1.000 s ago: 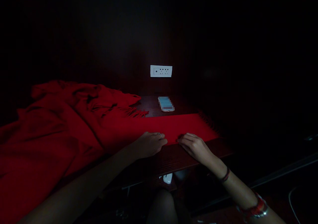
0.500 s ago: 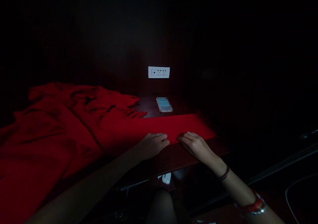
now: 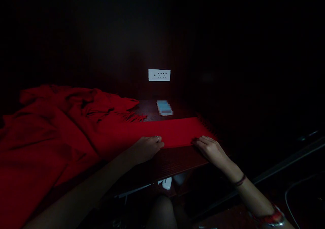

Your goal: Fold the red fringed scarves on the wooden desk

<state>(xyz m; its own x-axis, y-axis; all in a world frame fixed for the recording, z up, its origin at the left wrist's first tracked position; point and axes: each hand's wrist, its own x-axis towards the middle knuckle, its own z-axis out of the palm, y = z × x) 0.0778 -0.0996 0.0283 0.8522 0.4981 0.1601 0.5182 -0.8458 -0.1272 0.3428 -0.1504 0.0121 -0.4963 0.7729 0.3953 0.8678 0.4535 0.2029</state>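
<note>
A red fringed scarf (image 3: 177, 131) lies across the dark wooden desk (image 3: 167, 161), its right part flat in a folded strip and its left part heaped in loose folds. My left hand (image 3: 148, 148), with a ring on one finger, is closed on the strip's near edge. Farther right along that same edge, my right hand (image 3: 208, 148) pinches the cloth close to the fringed end. A stretch of straight edge shows between the two hands. The fingertips are partly hidden against the fabric.
A white wall socket (image 3: 159, 75) is set in the dark back panel. Behind the strip lies a small flat light-blue item (image 3: 165, 108), blurred out. Under the desk's front edge a white object (image 3: 167, 183) shows above my knee (image 3: 164, 210). A pale cable (image 3: 288, 202) curves at lower right.
My right hand has slid right along the scarf's near edge toward the fringe. My left hand has shifted slightly left, so the gap between them is wider. The view has turned a little right.
</note>
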